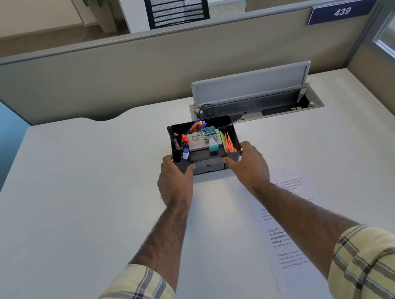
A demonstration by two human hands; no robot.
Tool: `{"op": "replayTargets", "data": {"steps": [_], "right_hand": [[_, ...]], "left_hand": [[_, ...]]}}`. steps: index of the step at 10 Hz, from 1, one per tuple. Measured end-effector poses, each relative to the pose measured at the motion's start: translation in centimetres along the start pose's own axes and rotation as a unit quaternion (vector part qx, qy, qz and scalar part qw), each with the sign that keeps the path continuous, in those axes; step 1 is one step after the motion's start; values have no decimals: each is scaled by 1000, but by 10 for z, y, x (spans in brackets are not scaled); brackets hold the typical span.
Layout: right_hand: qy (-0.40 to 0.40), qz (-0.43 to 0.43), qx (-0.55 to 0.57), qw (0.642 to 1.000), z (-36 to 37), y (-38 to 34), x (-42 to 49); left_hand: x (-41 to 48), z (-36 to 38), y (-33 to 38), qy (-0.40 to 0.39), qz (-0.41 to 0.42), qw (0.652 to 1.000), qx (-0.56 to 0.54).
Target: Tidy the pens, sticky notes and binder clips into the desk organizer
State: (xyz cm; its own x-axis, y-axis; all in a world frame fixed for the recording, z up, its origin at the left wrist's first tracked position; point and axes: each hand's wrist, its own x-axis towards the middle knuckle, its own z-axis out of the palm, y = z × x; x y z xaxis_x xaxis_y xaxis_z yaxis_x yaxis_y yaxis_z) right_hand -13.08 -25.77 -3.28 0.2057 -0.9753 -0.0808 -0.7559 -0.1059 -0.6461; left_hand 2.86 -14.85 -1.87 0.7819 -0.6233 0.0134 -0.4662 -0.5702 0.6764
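A black desk organizer (207,158) stands on the white desk, a little beyond the middle. My left hand (174,176) grips its left front corner, and my right hand (247,163) grips its right front corner, thumbs on the front face. Coloured pens (197,124) fill the back compartment. Orange and green sticky notes (228,142) stand in the right compartment. A marker (173,139) and a glue stick (185,151) are in the left one. A white box (196,140), a teal box (208,130) and a teal-capped item (213,144) sit in the centre. A small drawer (209,168) at the front is closed.
A printed sheet of paper (282,234) lies on the desk under my right forearm. Behind the organizer an open cable tray (275,108) with a raised lid is set into the desk. A beige partition (127,75) closes off the far edge.
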Motion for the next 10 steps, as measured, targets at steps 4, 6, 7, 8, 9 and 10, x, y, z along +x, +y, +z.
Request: {"op": "replayTargets", "data": {"steps": [4,6,7,8,9,10], "right_hand": [[2,-1,-8,1000,0,-1,-1],[8,-12,-28,999,-7,-1,-4],[16,-28,-45,998,-14,-1,-5],[55,-73,-73,993,-28,-2,-6],[95,-115,-85,985,-42,-11,-2],[137,-191,-119,965,-66,-34,4]], "left_hand": [[-1,-3,-3,-12,16,1000,3],[-2,-9,-10,-27,39,999,9],[-1,-15,-12,-13,38,999,11],[4,-29,-14,40,72,997,8],[17,-42,-8,84,117,989,14],[34,-65,14,125,205,970,50]]}}
